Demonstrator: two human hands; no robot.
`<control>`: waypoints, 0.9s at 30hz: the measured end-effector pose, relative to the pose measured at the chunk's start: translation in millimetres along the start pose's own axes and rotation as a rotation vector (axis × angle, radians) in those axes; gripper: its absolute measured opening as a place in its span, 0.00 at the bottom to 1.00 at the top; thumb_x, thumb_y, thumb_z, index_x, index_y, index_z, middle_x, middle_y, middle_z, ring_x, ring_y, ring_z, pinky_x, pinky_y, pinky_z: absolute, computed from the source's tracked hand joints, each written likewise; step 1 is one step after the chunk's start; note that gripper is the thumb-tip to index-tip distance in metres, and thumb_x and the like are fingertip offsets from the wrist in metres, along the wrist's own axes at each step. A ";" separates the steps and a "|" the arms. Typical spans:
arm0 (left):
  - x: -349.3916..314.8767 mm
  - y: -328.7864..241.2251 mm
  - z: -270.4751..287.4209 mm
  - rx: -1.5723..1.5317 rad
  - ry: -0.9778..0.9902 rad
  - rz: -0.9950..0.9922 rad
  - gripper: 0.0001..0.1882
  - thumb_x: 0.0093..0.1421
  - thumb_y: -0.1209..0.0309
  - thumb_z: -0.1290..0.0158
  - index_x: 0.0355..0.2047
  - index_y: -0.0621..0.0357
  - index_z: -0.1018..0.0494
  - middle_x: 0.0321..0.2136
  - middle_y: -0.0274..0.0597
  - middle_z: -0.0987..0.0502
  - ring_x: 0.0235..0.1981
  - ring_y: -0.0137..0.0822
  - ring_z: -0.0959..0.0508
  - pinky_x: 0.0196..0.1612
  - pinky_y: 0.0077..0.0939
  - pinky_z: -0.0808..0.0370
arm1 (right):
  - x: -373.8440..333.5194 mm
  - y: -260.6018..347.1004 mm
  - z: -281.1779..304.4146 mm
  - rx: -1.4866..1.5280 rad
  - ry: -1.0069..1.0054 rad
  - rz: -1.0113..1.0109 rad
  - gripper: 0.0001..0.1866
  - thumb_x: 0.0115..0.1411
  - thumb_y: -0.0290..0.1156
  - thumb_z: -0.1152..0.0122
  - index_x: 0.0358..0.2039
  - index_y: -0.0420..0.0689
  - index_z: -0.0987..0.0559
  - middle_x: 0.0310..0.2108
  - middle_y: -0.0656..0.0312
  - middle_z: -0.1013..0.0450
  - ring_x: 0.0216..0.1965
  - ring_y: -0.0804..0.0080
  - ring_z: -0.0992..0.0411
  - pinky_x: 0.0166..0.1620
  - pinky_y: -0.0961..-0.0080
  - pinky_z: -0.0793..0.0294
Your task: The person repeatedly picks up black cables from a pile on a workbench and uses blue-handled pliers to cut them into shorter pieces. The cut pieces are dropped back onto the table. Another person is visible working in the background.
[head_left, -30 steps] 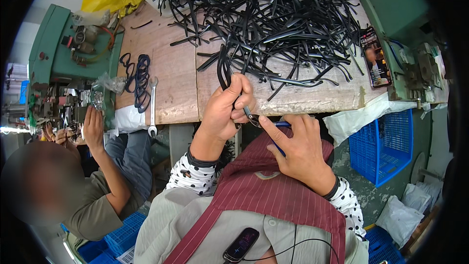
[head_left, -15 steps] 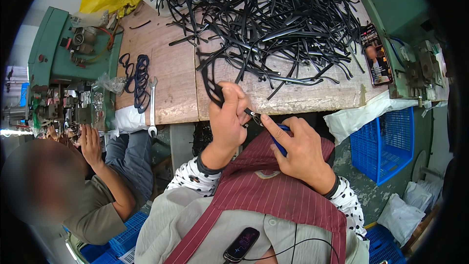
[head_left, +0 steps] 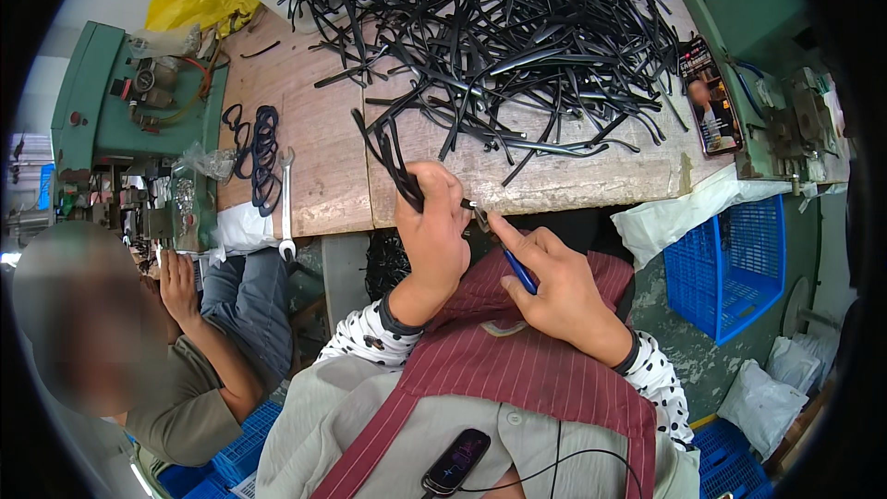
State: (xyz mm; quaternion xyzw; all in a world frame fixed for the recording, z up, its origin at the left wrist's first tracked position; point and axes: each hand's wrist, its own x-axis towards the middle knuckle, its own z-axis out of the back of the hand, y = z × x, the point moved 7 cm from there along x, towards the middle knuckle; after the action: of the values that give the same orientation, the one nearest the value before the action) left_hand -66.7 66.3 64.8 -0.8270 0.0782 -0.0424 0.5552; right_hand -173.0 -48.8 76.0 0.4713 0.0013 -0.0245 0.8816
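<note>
My left hand (head_left: pixel 434 231), closed, grips a few black eyeglass temples (head_left: pixel 381 152), their long ends fanning up and left over the bench edge. One end pokes out between its fingers toward my right hand (head_left: pixel 559 286). That hand is wrapped round blue-handled pliers (head_left: pixel 520 272), its index finger stretched along them. The pliers' metal jaws are at the end of the protruding temple; whether they are clamped on it is too small to tell. Beyond my hands, a big tangled heap of black temples (head_left: pixel 545 65) covers the back of the wooden bench (head_left: pixel 323 162).
A wrench (head_left: pixel 286 199) and dark blue bands (head_left: pixel 266 157) lie left on the bench. A phone (head_left: pixel 710 106) leans at right beside a green machine (head_left: pixel 758 28). Another green machine (head_left: pixel 120 97) stands left, where a co-worker (head_left: pixel 185 388) sits. A blue crate (head_left: pixel 725 268) is lower right.
The temples in my left hand have tilted and spread further left. My right hand has shifted slightly, the pliers staying by the temple's end. The co-worker's head has moved a little.
</note>
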 end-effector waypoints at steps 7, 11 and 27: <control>8.5 19.9 4.2 -0.229 -0.030 0.323 0.16 0.71 0.55 0.57 0.34 0.54 0.34 0.20 0.28 0.37 0.17 0.21 0.41 0.21 0.16 0.41 | -0.2 -4.0 -1.9 0.087 0.018 -0.034 0.39 0.52 0.27 0.35 0.66 0.58 0.35 0.30 0.55 0.31 0.29 0.56 0.27 0.35 0.63 0.25; 35.2 20.7 10.8 0.119 0.063 0.138 0.15 0.71 0.59 0.55 0.40 0.58 0.28 0.20 0.30 0.31 0.21 0.22 0.35 0.25 0.17 0.37 | -1.7 -7.0 2.5 0.110 0.018 -0.066 0.40 0.52 0.27 0.35 0.66 0.57 0.36 0.30 0.54 0.32 0.30 0.55 0.28 0.36 0.64 0.26; 166.5 32.4 6.7 1.293 -0.211 -0.197 0.20 0.56 0.56 0.43 0.30 0.64 0.20 0.31 0.61 0.21 0.36 0.58 0.20 0.41 0.43 0.24 | -13.9 -15.8 -3.1 0.070 0.014 -0.043 0.41 0.52 0.30 0.34 0.67 0.58 0.38 0.32 0.55 0.32 0.33 0.58 0.28 0.39 0.65 0.25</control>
State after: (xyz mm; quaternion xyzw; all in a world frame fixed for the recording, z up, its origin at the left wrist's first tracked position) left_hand 95.6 31.0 29.4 -0.3302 -0.0941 -0.0500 0.9379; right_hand -187.5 -54.4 61.5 0.5018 0.0169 -0.0402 0.8639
